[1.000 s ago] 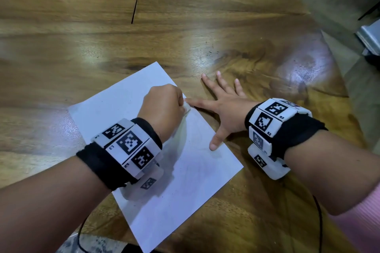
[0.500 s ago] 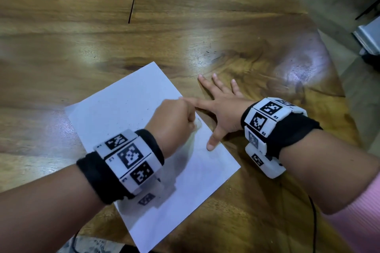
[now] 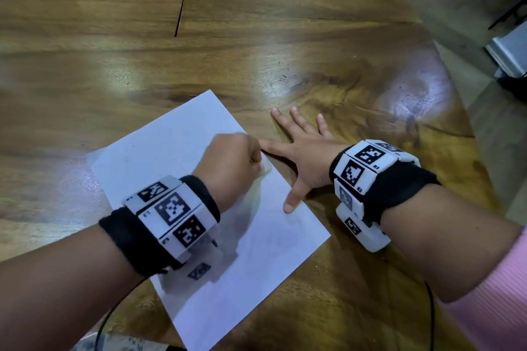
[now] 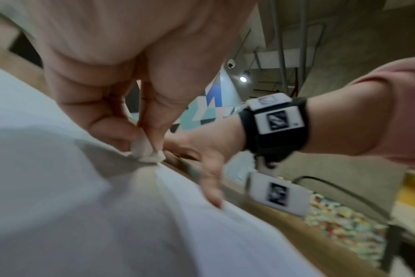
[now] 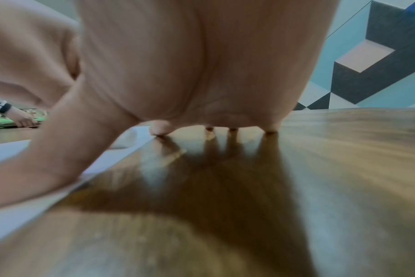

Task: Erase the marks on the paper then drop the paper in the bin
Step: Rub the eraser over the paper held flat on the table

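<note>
A white sheet of paper (image 3: 176,157) lies slanted on the wooden table (image 3: 285,37). My left hand (image 3: 232,164) is curled in a fist over the paper's right edge and pinches a small white eraser (image 4: 146,152), pressed onto the paper (image 4: 107,215). My right hand (image 3: 302,154) lies flat with spread fingers, thumb and index on the paper's right edge and the other fingers on the table. In the right wrist view the fingertips (image 5: 160,129) touch the table and the paper (image 5: 17,215) shows at the left. No marks are visible on the sheet.
The table's curved right edge (image 3: 467,122) drops to the floor, where a grey object (image 3: 510,51) stands. A dark seam (image 3: 179,11) runs across the tabletop at the far left. A cable (image 3: 429,310) hangs near my right forearm.
My left hand slid down-right along the paper's right edge with the eraser, then edged back toward the index finger. The right hand stayed flat in place.
</note>
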The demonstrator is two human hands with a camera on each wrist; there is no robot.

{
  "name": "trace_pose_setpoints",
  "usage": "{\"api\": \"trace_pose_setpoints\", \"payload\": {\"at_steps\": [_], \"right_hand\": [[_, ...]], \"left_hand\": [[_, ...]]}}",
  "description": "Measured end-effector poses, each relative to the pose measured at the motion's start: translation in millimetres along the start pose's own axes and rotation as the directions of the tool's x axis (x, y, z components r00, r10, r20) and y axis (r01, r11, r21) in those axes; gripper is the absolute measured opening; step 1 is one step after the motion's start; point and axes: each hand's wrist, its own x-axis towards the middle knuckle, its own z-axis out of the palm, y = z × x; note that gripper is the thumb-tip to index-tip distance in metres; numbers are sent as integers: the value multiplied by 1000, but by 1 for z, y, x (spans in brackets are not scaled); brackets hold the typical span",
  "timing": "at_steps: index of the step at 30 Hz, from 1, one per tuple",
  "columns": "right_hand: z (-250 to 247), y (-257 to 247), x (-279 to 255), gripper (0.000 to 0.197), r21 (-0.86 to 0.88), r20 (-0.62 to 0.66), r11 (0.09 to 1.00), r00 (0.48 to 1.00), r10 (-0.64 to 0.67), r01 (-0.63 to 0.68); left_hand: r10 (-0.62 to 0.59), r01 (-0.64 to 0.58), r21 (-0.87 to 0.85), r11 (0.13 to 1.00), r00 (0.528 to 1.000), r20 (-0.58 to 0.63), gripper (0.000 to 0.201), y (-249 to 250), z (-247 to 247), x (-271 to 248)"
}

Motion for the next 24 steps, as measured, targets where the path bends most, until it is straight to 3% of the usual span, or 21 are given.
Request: {"api": "trace_pose_setpoints", "payload": {"at_steps": [3,9,12,14,16,18,20,24], "right_hand": [[0,-1,0,130,-16,-7,1000,1000,8,-8],[0,-1,0,128,21,-1,1000,1000,-1,1],[0,0,-1,129,-11,-3,1000,1000,8,-8],[0,0,0,129,-12,-1,1000,1000,7,-7],[1,0,1,128,0,-3,1000,1000,-1,1],[1,1,2,128,4,-1,1000,1000,-1,1],[1,1,3,128,8,-2,1000,1000,4,-4],[0,1,1,129,4,-3,1000,1000,3,-3]], "left_hand": [[-21,21,-9,1000,997,-75,9,-4,-6,11],[91,-100,73,992,989,119,7,4,-4,-3],[100,-97,122,988,995,-20,9,-6,-13,14],[131,-125,133,983,991,-35,8,-9,-14,14],[193,-203,144,968,978,83,7,-11,-10,3],[260,-301,154,941,935,240,7,-12,-6,-12],[271,-327,159,932,916,297,5,-17,-8,-14],[216,-218,121,968,976,28,6,-18,-21,11]]}}
